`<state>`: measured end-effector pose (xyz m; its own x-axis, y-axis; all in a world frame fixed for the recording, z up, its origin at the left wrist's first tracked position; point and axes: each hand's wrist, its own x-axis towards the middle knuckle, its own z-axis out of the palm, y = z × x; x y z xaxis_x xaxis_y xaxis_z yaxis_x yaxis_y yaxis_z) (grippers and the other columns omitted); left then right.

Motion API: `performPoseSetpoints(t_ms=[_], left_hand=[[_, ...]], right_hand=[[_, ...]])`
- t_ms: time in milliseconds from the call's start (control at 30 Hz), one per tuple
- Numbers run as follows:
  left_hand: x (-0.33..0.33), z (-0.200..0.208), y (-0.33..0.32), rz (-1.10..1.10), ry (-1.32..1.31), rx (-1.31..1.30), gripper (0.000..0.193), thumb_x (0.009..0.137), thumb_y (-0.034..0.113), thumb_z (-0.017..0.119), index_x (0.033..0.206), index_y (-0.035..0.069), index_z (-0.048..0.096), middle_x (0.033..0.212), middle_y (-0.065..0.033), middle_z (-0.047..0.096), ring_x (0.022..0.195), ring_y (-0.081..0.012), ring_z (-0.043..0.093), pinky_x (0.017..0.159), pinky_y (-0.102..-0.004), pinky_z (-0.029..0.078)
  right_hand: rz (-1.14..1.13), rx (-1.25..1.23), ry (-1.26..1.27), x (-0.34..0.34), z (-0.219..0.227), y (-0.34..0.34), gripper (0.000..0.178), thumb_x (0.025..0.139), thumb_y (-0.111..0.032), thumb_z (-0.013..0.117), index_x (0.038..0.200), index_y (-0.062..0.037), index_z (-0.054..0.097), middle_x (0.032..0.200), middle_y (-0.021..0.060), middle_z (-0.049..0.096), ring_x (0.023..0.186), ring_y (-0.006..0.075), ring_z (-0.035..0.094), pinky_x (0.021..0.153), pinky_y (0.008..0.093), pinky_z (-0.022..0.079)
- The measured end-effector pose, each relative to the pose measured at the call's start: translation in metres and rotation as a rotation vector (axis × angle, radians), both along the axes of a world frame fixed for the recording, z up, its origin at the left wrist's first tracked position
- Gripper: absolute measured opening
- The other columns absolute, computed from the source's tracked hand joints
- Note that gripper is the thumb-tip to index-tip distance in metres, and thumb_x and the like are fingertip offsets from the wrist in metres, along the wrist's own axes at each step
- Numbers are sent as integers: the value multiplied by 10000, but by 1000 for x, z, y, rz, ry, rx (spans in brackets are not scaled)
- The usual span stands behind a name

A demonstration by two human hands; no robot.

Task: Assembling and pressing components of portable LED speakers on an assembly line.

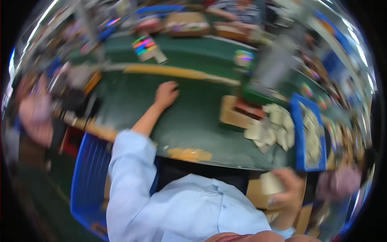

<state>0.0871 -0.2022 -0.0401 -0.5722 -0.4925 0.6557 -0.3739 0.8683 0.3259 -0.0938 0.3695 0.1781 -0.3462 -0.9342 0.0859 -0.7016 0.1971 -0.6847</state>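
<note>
My left hand (166, 96) rests on the green tabletop (193, 117), its fingers curled in. A small dark spot shows at its fingertips, too blurred to name. Low at the right, beyond the table's near edge, my right hand (289, 186) grips a cream-coloured flat piece (271, 184) between thumb and fingers. Above that hand, several similar cream pieces (278, 125) lie in a loose heap on the table's right side. Further right, a blue tray (298, 139) contains more of them. Motion blur hides finer detail.
A cardboard box (230, 111) and a grey machine (276, 66) stand at the right. Below the table's left end is a blue crate (82, 177). Cartons (256, 193) sit under my right hand. Other people (238, 12) are at the far side and both sides.
</note>
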Motion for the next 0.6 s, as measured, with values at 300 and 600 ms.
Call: performPoseSetpoints(t_ms=[300,600], left_hand=[[45,1,-82,373,195,391,609,811,293,759,1295,-10,548,1258,-207,606,1182,-407,542,1006,-474,447],[60,16,-234,605,434,413,787,662,354,860,1212,-48,467,1177,-260,590,1145,-431,567,995,-494,455]], right_hand=[[288,-301,229,84,-182,-219,607,633,-193,862,1156,2,623,1158,174,607,1032,381,551,880,444,477],[256,-164,301,78,-198,-228,611,678,-223,863,1186,9,614,1237,203,566,1082,406,533,927,487,449]])
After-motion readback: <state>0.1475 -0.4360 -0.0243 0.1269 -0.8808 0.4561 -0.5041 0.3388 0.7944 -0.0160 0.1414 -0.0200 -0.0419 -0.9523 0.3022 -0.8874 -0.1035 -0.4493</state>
